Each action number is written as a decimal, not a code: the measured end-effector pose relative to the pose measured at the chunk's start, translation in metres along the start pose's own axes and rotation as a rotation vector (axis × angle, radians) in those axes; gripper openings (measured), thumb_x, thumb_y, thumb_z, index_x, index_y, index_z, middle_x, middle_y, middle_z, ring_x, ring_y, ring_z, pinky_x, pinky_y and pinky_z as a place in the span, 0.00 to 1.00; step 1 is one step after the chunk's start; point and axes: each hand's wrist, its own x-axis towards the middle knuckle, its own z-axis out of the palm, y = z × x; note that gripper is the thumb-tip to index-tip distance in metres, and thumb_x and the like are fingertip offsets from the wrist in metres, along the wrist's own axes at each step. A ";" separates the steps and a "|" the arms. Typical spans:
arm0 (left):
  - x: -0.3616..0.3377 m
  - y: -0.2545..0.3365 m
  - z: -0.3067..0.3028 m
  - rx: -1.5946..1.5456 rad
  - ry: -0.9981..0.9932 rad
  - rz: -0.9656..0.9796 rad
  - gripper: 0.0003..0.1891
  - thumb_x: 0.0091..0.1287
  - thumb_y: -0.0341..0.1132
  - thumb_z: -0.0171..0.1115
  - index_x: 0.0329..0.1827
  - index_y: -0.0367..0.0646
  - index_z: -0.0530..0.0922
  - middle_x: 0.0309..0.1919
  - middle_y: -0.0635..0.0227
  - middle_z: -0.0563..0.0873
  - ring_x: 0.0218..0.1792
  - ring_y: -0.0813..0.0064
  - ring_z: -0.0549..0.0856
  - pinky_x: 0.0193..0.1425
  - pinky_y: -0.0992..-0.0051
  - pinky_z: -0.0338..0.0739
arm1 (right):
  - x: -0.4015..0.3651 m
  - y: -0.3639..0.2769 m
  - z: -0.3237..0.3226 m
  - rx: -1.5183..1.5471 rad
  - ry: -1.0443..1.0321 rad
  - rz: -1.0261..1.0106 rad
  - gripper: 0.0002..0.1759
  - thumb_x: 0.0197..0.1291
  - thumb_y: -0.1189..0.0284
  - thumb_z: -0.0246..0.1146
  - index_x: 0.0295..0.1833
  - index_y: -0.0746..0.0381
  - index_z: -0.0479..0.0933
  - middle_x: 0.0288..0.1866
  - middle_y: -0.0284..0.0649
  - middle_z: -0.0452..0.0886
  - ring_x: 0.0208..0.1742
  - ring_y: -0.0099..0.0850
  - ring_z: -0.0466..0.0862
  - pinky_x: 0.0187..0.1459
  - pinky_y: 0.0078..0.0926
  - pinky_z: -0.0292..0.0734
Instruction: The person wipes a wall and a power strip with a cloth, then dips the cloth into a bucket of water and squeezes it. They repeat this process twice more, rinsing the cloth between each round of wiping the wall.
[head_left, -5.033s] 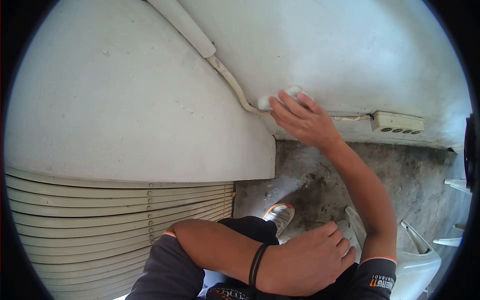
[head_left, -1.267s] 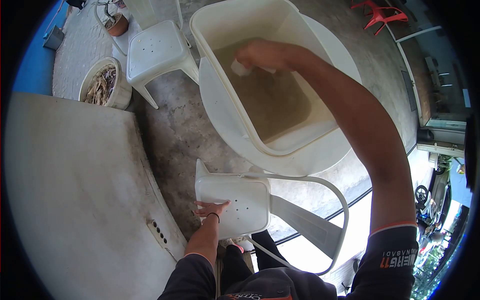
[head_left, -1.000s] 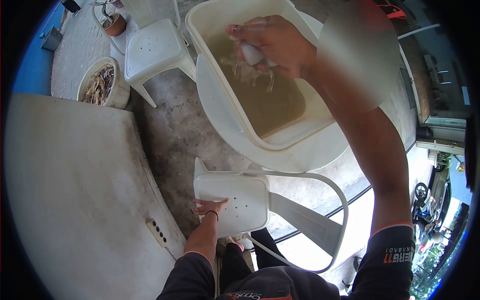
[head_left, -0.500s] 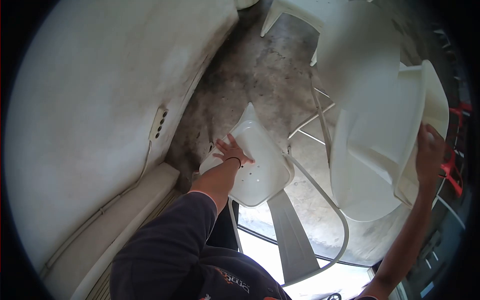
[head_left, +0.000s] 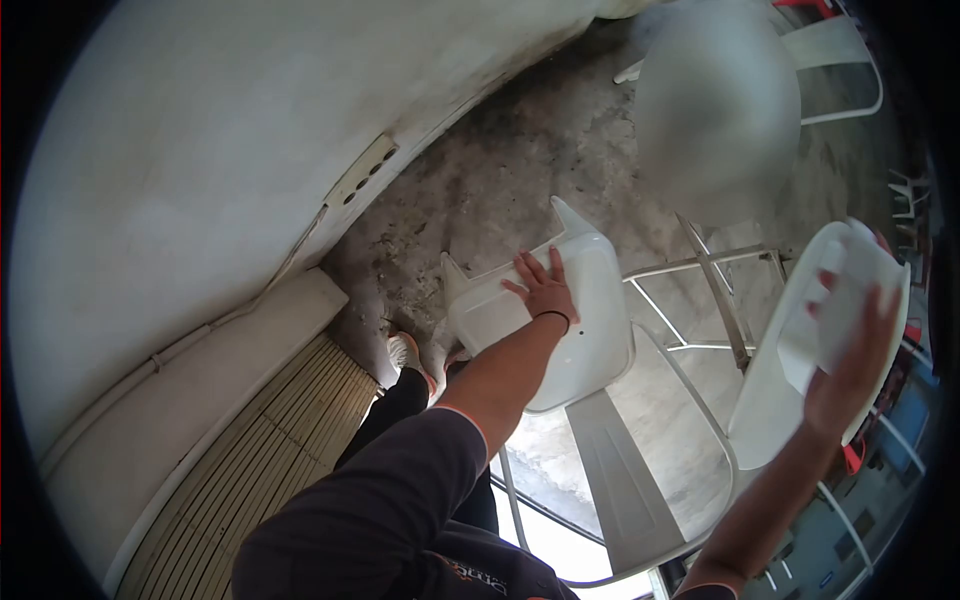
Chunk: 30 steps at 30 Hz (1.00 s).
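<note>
My left hand [head_left: 545,290] lies flat with spread fingers on the seat of a white plastic stool [head_left: 600,350], which has small holes and pointed corners at its far side. On the right, my right hand [head_left: 850,370] is smeared by motion, its fingers around a blurred white thing that looks like a cloth [head_left: 846,300]. Behind that hand is a white tabletop [head_left: 755,425] with a white plastic piece [head_left: 797,350] on it, partly hidden by the hand.
A chair with a tube frame and pale back slat [head_left: 620,480] stands close to my body. Metal folding legs [head_left: 715,285] are beside the table. At left are a wall with a socket strip [head_left: 360,170] and a slatted grate [head_left: 250,470]. A blurred smudge covers the top right.
My view has shifted, and the stool and left hand now appear farther right. My right hand has gone from a closed grip at the white plastic piece's edge to a blurred, looser pose.
</note>
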 end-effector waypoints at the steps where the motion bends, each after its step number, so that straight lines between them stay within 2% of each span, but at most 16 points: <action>1: 0.003 -0.005 0.005 -0.015 0.029 0.032 0.72 0.48 0.52 0.78 0.83 0.52 0.26 0.79 0.33 0.34 0.80 0.33 0.35 0.71 0.23 0.38 | -0.004 -0.008 0.056 0.023 -0.119 0.041 0.31 0.76 0.57 0.51 0.74 0.69 0.62 0.74 0.48 0.68 0.56 0.35 0.84 0.44 0.24 0.84; 3: 0.018 -0.012 0.031 -0.062 0.145 0.095 0.66 0.53 0.51 0.73 0.83 0.49 0.29 0.80 0.36 0.37 0.80 0.35 0.40 0.74 0.28 0.39 | -0.016 -0.016 0.163 0.069 -0.305 0.094 0.30 0.74 0.53 0.56 0.70 0.63 0.69 0.68 0.41 0.75 0.50 0.29 0.85 0.40 0.23 0.83; 5: 0.013 -0.034 0.017 0.005 0.107 0.248 0.67 0.55 0.61 0.72 0.83 0.46 0.31 0.80 0.40 0.44 0.80 0.40 0.47 0.76 0.38 0.49 | -0.028 -0.001 0.257 0.213 -0.441 0.008 0.25 0.72 0.58 0.62 0.68 0.60 0.73 0.51 0.37 0.81 0.41 0.23 0.83 0.36 0.21 0.78; 7: 0.021 -0.073 0.012 -0.162 0.194 0.494 0.61 0.56 0.60 0.71 0.83 0.45 0.42 0.78 0.45 0.55 0.77 0.45 0.57 0.73 0.46 0.57 | -0.036 0.013 0.336 0.312 -0.497 0.004 0.28 0.70 0.55 0.64 0.68 0.61 0.72 0.47 0.37 0.81 0.40 0.22 0.81 0.37 0.23 0.77; 8: 0.026 -0.100 0.012 -0.308 0.324 0.589 0.50 0.60 0.57 0.69 0.79 0.42 0.55 0.71 0.50 0.68 0.68 0.50 0.69 0.68 0.50 0.64 | -0.037 0.022 0.373 0.356 -0.468 0.038 0.30 0.69 0.55 0.65 0.68 0.62 0.72 0.46 0.37 0.81 0.39 0.22 0.82 0.37 0.22 0.77; 10: 0.036 -0.165 0.006 -0.458 0.444 0.694 0.44 0.63 0.55 0.67 0.76 0.40 0.61 0.66 0.50 0.74 0.63 0.51 0.74 0.67 0.53 0.66 | -0.037 0.042 0.439 0.448 -0.419 0.121 0.32 0.68 0.53 0.66 0.68 0.63 0.71 0.45 0.38 0.81 0.38 0.22 0.82 0.37 0.21 0.77; 12: 0.034 -0.242 -0.001 -0.543 0.600 0.744 0.38 0.65 0.52 0.67 0.72 0.38 0.66 0.60 0.51 0.79 0.58 0.51 0.79 0.65 0.56 0.69 | -0.027 0.059 0.499 0.573 -0.308 0.141 0.32 0.71 0.55 0.62 0.72 0.64 0.68 0.58 0.50 0.78 0.54 0.37 0.83 0.55 0.35 0.77; 15: 0.052 -0.353 0.024 -0.555 0.837 0.722 0.35 0.62 0.47 0.72 0.67 0.37 0.71 0.56 0.50 0.83 0.56 0.52 0.82 0.61 0.59 0.75 | 0.020 0.051 0.557 0.589 0.156 -0.322 0.30 0.70 0.60 0.61 0.71 0.66 0.68 0.61 0.55 0.77 0.61 0.41 0.79 0.61 0.35 0.73; 16: 0.048 -0.380 0.028 -0.689 0.778 0.636 0.34 0.62 0.45 0.73 0.67 0.37 0.71 0.56 0.51 0.84 0.56 0.53 0.83 0.61 0.60 0.76 | 0.037 0.049 0.573 0.582 0.315 -0.482 0.29 0.70 0.62 0.60 0.70 0.67 0.68 0.62 0.57 0.77 0.63 0.42 0.78 0.63 0.35 0.72; 17: 0.041 -0.402 0.024 -0.816 0.716 0.556 0.34 0.61 0.43 0.74 0.67 0.36 0.71 0.56 0.52 0.84 0.56 0.55 0.84 0.60 0.61 0.77 | 0.052 0.050 0.588 0.511 0.428 -0.576 0.30 0.71 0.61 0.59 0.72 0.66 0.66 0.66 0.58 0.73 0.67 0.45 0.74 0.66 0.37 0.68; 20: 0.034 -0.448 0.009 -0.605 0.930 0.577 0.33 0.62 0.39 0.73 0.68 0.36 0.71 0.56 0.54 0.84 0.55 0.58 0.84 0.61 0.63 0.76 | 0.082 0.048 0.628 0.333 0.768 -0.713 0.31 0.74 0.62 0.53 0.77 0.63 0.61 0.76 0.61 0.61 0.77 0.56 0.59 0.77 0.46 0.52; 23: 0.011 -0.462 -0.007 -0.535 1.258 0.622 0.30 0.63 0.37 0.72 0.66 0.37 0.73 0.53 0.52 0.84 0.53 0.54 0.83 0.60 0.64 0.75 | 0.039 0.036 0.648 0.477 0.683 -0.650 0.31 0.74 0.64 0.51 0.77 0.63 0.60 0.77 0.62 0.58 0.78 0.57 0.57 0.78 0.51 0.48; 25: -0.004 -0.463 0.002 -0.604 1.217 0.637 0.31 0.62 0.34 0.72 0.68 0.39 0.72 0.53 0.56 0.86 0.52 0.57 0.83 0.59 0.64 0.75 | -0.018 0.027 0.672 0.330 0.799 -0.695 0.28 0.73 0.65 0.47 0.74 0.65 0.65 0.72 0.60 0.67 0.73 0.56 0.66 0.74 0.52 0.59; 27: -0.021 -0.464 0.010 -0.716 1.055 0.647 0.32 0.61 0.34 0.73 0.69 0.39 0.71 0.54 0.57 0.86 0.53 0.59 0.83 0.58 0.64 0.75 | -0.071 0.035 0.705 0.288 0.741 -0.809 0.32 0.73 0.63 0.55 0.77 0.64 0.61 0.75 0.62 0.61 0.74 0.58 0.65 0.68 0.56 0.64; 28: -0.029 -0.463 0.011 -0.709 1.038 0.662 0.33 0.61 0.33 0.72 0.70 0.39 0.70 0.54 0.57 0.86 0.53 0.61 0.84 0.60 0.64 0.75 | -0.102 0.041 0.722 0.468 0.544 -0.907 0.31 0.73 0.65 0.50 0.78 0.64 0.61 0.81 0.66 0.46 0.81 0.65 0.45 0.75 0.63 0.42; 30: -0.038 -0.460 0.015 -0.699 1.007 0.696 0.33 0.62 0.31 0.71 0.70 0.37 0.69 0.55 0.56 0.86 0.54 0.65 0.85 0.64 0.66 0.75 | -0.172 0.051 0.742 0.319 0.394 -0.996 0.29 0.73 0.63 0.48 0.76 0.62 0.66 0.80 0.67 0.50 0.81 0.64 0.48 0.75 0.65 0.40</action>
